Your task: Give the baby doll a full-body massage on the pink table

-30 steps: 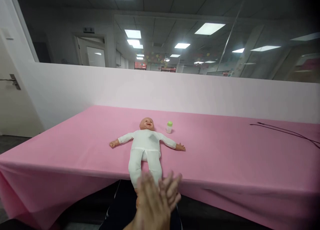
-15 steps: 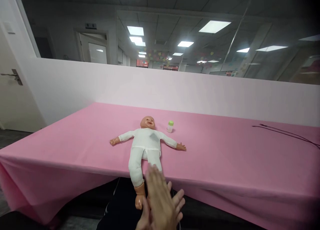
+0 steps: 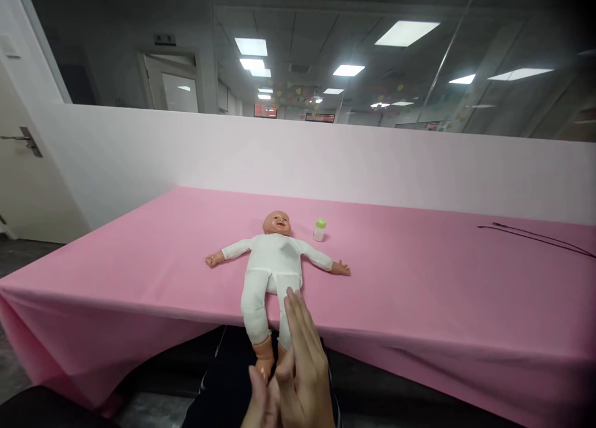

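Observation:
In the head view my right hand (image 3: 305,359) is in front of the doll's leg, its fingers straight and side by side. My left hand (image 3: 261,406) rests against its palm; the thumb sticks out, while the right hand hides most of the left fingers. Nothing shows between the palms. A baby doll (image 3: 274,254) in a white suit lies face up beyond them, arms spread, its lower legs reaching over the table edge. Beside its head stands a small whitish bottle (image 3: 319,232) with a green cap.
A pink cloth (image 3: 419,279) covers the table and hangs over its front edge. Thin black cables (image 3: 540,236) lie at the far right. Behind the table rises a white wall (image 3: 354,161) with a window above. A door (image 3: 32,173) is at the left.
My hands have slid against each other: the left fingers that showed at the right are now hidden behind the right hand. The doll and bottle stay put on the table.

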The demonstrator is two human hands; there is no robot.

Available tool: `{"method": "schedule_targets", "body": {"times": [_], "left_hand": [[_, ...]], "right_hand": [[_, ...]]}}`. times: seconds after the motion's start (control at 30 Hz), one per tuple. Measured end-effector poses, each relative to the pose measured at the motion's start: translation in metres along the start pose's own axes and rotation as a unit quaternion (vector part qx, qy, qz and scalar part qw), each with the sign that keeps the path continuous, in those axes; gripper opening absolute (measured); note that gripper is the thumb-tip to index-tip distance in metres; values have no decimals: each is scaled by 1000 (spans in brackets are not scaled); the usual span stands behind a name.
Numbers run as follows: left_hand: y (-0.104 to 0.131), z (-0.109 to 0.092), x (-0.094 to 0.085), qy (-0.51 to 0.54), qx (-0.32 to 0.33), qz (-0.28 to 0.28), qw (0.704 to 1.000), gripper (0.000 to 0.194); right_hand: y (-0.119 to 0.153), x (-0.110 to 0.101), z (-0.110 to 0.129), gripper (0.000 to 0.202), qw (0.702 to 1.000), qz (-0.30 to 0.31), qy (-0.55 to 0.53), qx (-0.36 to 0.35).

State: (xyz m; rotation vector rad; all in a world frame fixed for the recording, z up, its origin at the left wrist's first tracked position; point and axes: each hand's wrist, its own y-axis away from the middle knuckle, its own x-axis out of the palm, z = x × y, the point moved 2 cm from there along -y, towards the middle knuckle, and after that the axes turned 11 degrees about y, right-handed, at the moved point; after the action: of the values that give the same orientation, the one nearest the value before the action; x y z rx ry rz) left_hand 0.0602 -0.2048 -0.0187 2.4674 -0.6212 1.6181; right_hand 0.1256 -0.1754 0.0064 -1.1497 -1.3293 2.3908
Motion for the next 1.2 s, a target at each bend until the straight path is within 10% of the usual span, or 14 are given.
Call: {"method": "schedule_targets", "body": {"times": [0.3,0.5,0.67,0.87,1.2], "left_hand": [[-40,-29,12,-44,46,34,997,89],[-56,-79,30,-173,73,20,982,76],[-121,-144,33,-370,204,-31,906,52],[-245,-197,-17,-474,317,-145,809,45],[-337,-207,-103,-448,285,-194,825,54]], "right_hand": [[-1,8,3,81,998,-1,26,-51],[-69,6,-74,55,998,28,-45,39],[-111,24,-131,31,982,117,-78,129],[-180,68,-198,29,970,118,-120,177],[-224,161,-261,63,919,66,-222,319]]}}
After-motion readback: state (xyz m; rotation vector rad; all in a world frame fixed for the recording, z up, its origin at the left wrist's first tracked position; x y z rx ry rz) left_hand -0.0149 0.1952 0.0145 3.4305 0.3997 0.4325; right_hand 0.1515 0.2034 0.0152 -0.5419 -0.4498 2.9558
